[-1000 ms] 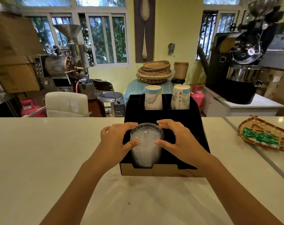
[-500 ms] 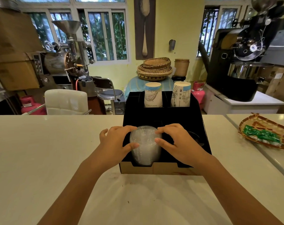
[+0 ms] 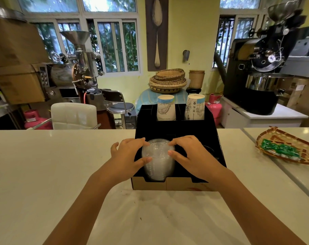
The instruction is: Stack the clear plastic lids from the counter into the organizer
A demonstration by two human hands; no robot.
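Clear plastic lids (image 3: 158,161) sit stacked in the black organizer's (image 3: 219,147) front-left slot, left hand (image 3: 128,156) and right hand (image 3: 190,156) each in a closed grip on them; no lids show on the tabletop (image 3: 44,165), so the task looks nearly finished.

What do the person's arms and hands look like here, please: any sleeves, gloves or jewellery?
Both forearms are bare up to the frame edge, with no sleeves in view. The left hand and right hand wear no gloves, and no rings, watch or bracelets show.
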